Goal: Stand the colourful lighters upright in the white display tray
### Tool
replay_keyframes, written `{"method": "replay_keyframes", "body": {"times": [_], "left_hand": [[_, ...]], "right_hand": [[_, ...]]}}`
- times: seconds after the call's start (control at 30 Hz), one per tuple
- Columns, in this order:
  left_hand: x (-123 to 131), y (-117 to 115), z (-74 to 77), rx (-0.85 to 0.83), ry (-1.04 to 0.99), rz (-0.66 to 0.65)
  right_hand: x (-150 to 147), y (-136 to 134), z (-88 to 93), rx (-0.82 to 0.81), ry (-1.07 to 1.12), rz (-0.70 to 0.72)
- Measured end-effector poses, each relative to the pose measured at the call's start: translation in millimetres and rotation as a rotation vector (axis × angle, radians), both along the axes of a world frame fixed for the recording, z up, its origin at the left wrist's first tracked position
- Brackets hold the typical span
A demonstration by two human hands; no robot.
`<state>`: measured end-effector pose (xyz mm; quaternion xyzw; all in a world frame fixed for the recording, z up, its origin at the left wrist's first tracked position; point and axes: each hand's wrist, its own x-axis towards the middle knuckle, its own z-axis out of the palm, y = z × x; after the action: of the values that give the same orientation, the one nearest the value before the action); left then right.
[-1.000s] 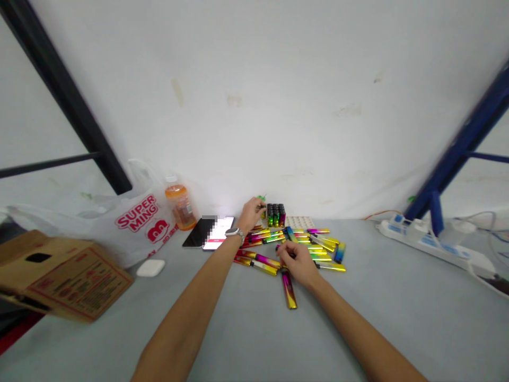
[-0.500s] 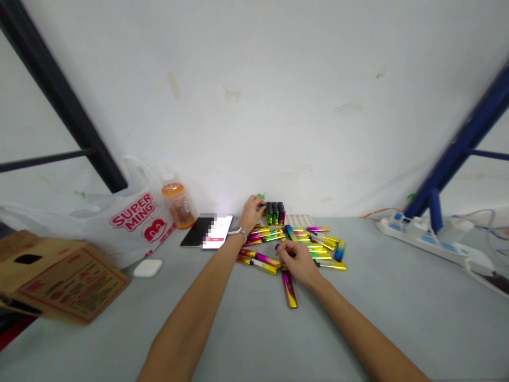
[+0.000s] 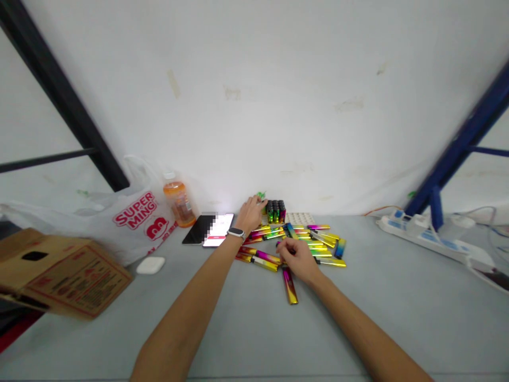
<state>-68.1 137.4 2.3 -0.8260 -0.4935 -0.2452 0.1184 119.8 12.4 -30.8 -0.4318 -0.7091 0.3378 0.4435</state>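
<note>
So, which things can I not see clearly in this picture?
Head view, left hand: too small, and it hides what it touches by the standing lighters.
Head view, right hand: it covers part of the pile, so its grip is unclear.
Head view, phone screen: blurred.
Head view, cardboard box: cut by the left edge.

- Our right hand (image 3: 299,259) has crept a little farther into the loose lighters (image 3: 318,245), and its fingertips now curl over the nearest ones.
- Our left wrist has rolled a touch, so the watch (image 3: 236,232) now shows a darker face.
- Our view has drifted: the cardboard box (image 3: 59,276) and the plastic bag (image 3: 131,220) sit slightly higher in frame.
</note>
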Motion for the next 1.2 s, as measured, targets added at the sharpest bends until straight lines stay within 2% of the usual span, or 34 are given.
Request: {"method": "replay_keyframes", "body": {"times": [0.17, 0.3, 0.4, 0.53, 0.7, 0.87, 1.03, 1.2], "left_hand": [[-2.9, -11.0, -1.1, -0.037, 0.082, 0.042], [-4.1, -23.1, -0.5, -0.009, -0.033, 0.054], [-6.8, -44.1, -0.2, 0.017, -0.131, 0.044], [-15.3, -84.6, -5.0, 0.015, -0.249, 0.054], [-26.7, -117.6, -13.5, -0.046, -0.327, 0.138], [-24.9, -121.3, -21.0, -0.053, -0.324, 0.155], [-17.9, -116.9, -33.9, -0.008, -0.294, 0.151], [-15.8, -109.1, -39.6, -0.098, -0.235, 0.219]], "right_hand": [[-0.4, -0.3, 0.4, -0.001, -0.013, -0.005], [-0.5, -0.5, 1.6, 0.007, -0.024, -0.010], [-0.4, -1.7, 1.9, 0.024, -0.040, -0.022], [-2.0, -5.2, 5.1, 0.083, -0.124, -0.042], [-12.3, -0.6, 14.5, 0.293, -0.316, -0.052], [-34.1, 20.5, 25.8, 0.425, -0.607, -0.045], [-54.7, 36.7, 38.5, 0.398, -0.892, 0.007], [-57.4, 40.5, 40.7, 0.371, -0.976, 0.017]]}}
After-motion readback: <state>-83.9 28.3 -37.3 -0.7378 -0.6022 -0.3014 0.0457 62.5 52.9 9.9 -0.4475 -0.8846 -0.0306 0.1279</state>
